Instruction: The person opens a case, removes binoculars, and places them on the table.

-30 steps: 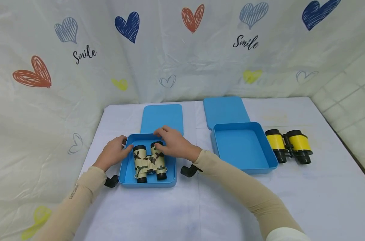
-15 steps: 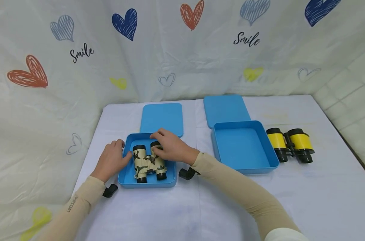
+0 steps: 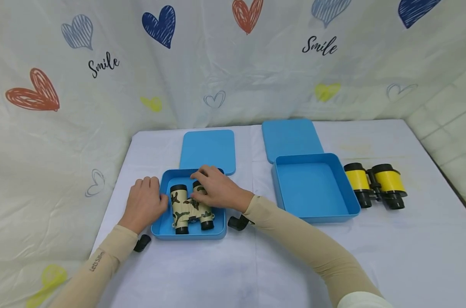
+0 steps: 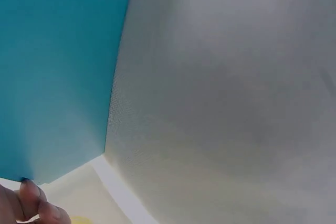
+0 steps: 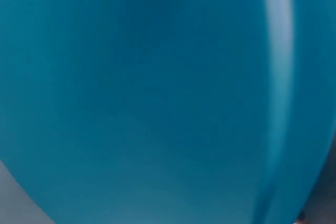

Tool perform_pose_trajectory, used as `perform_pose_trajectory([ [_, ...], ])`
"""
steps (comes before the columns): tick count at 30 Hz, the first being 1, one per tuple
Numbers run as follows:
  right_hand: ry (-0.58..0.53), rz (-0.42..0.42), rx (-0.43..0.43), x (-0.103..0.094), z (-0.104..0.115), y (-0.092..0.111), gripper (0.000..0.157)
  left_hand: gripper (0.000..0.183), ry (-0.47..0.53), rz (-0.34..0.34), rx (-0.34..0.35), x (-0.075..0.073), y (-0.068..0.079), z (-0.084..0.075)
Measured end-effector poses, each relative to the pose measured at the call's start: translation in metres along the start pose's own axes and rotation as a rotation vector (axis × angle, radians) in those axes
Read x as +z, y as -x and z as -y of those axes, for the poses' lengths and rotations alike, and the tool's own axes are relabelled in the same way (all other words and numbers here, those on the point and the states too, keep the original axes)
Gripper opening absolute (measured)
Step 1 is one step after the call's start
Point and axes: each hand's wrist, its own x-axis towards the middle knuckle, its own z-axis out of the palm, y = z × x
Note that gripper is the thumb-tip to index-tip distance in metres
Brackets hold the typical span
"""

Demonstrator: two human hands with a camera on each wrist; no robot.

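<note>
In the head view, camouflage-patterned binoculars [image 3: 180, 210] lie in the left blue box [image 3: 188, 236], eyepieces toward the person. My right hand [image 3: 219, 189] reaches over the box's right side and grips the far part of the right barrel, its thumb on the inner side and its fingers covering much of that barrel. At the box's left wall, my left hand [image 3: 144, 204] holds the rim, thumb turned inward. The left wrist view has the box's blue side [image 4: 58, 77] up close, with curled fingertips [image 4: 32, 195] at its corner. Blue box wall [image 5: 168, 98] fills the right wrist view.
Behind this box lies a flat blue lid [image 3: 209, 149]. To the right stands a second blue box [image 3: 313, 216], nothing inside, with its own lid [image 3: 290, 137] behind it. Yellow-and-black binoculars [image 3: 388, 181] lie beside that box's right side on the white cloth.
My left hand has shifted slightly, its fingers drawing in around the rim. The right hand has moved a little left, its thumb now further across the barrel. The view has tilted slightly.
</note>
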Motion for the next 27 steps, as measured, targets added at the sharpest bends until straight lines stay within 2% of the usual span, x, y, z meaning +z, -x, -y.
perform_pose_trajectory([
  [5, 0.045, 0.077, 0.013, 0.0031, 0.0022, -0.0018, 0.067, 0.018, -0.014, -0.002, 0.019, 0.0024, 0.0007, 0.0003],
  [14, 0.245, 0.166, -0.024, 0.0046, 0.0067, -0.0035, 0.093, 0.017, 0.014, -0.012, 0.037, 0.0028, -0.0017, 0.0014],
  [23, 0.329, 0.228, -0.064, 0.0065, 0.0088, -0.0024, 0.105, 0.015, 0.028, -0.032, 0.050, 0.0028, -0.0018, 0.0015],
  [27, 0.352, 0.230, -0.082, 0.0075, 0.0089, -0.0028, 0.103, 0.014, 0.031, -0.034, 0.050, 0.0028, -0.0016, 0.0013],
])
